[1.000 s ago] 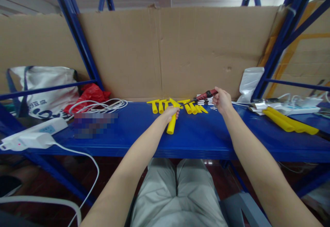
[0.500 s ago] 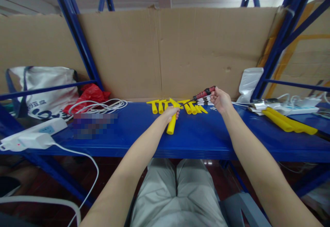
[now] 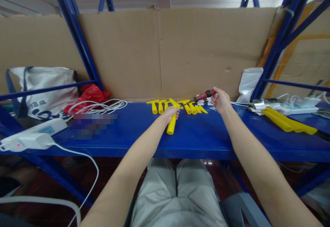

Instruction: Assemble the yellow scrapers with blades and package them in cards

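My left hand [image 3: 172, 113] is closed around a yellow plastic handle [image 3: 171, 127], its thick round end pointing toward me. In my right hand [image 3: 221, 99] is the end of a screwdriver [image 3: 205, 95] with a dark red and black grip, pinched between the fingers. The screwdriver's thin shaft slants down to the left and meets the yellow handle beside my left fingers; its tip is hidden there. Behind my hands lie several more yellow handles [image 3: 154, 108] in a row, with small yellow pieces [image 3: 202, 109] at the right end. Tiny metal bits [image 3: 213, 108] lie near my right hand.
White strips [image 3: 205, 101] are stacked behind the screwdriver. Long yellow tubes [image 3: 286, 121] and a white power strip [image 3: 299, 109] lie at right. On the left are a cloth bag [image 3: 51, 89], a red plastic bag [image 3: 92, 94], coiled white cable [image 3: 110, 106] and another power strip [image 3: 38, 130]. Cardboard [image 3: 160, 55] stands behind.
The screwdriver's grip has turned about its own axis and its rear end sits slightly lower. My right fingers have shifted a little on it; my left hand keeps its place.
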Available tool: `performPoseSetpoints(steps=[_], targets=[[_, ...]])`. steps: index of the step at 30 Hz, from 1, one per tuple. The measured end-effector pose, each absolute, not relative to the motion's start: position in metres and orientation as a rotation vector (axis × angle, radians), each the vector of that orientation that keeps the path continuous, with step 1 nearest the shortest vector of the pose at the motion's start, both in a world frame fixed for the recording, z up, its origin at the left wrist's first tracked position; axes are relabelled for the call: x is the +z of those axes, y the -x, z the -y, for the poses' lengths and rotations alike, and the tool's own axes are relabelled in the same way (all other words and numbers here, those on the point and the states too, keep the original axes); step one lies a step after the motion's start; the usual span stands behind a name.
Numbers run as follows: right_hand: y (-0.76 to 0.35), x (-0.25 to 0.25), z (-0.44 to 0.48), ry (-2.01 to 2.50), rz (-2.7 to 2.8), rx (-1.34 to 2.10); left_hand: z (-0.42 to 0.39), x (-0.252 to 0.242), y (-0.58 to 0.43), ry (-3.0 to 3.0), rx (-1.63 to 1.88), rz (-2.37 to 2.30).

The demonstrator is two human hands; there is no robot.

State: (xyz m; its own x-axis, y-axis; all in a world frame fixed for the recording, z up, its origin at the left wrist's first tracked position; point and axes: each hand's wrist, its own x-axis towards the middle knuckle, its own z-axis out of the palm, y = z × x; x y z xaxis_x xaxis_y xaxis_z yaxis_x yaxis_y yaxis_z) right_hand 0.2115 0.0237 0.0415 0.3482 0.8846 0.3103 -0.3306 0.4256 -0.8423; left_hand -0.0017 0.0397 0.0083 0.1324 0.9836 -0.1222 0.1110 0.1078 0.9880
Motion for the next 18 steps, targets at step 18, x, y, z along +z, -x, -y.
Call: performPoseSetpoints(steps=[18], targets=[[-0.2091, 0.0436, -0.0227, 0.685, 0.925, 0.906, -0.0387, 0.0081, 0.0012, -1.266, 0.969, -1.231]])
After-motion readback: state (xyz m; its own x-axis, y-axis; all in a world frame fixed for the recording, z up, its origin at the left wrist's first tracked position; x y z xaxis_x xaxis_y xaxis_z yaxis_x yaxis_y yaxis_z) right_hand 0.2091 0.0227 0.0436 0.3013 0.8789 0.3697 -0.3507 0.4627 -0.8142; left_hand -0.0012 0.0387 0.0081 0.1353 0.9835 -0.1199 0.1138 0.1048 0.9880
